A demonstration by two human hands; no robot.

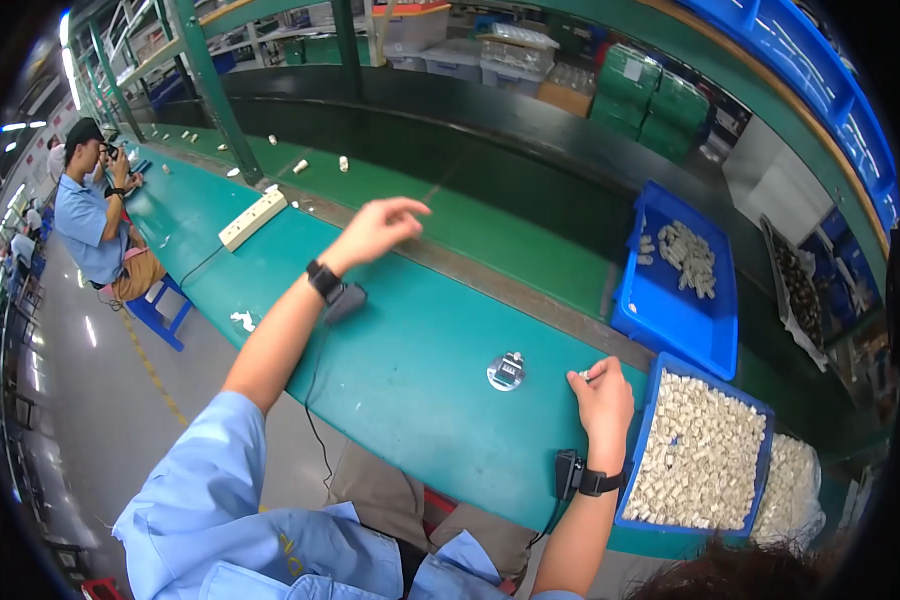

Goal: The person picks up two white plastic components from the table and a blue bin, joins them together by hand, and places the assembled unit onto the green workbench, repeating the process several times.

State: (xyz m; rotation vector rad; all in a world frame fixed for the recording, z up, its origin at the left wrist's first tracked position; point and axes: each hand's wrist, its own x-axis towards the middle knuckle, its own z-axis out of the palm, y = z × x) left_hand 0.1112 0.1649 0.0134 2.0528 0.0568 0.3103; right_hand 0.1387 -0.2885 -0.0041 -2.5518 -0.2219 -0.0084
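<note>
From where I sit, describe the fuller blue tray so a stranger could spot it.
On the green workbench, look to its right end. Just right of the right hand sits the fuller tray. Unlike the sparse blue tray beyond it, it is packed with whitish pieces.

Legible text: none. Marks noted: yellow stitched characters (291, 556) on blue shirt (195, 490), 7 o'clock, creased; pale marks on dark face of small device (508, 372), on desk (410, 405), 5 o'clock, too small; white label (633, 69) on green box (620, 98), 1 o'clock, unresolved.
</note>
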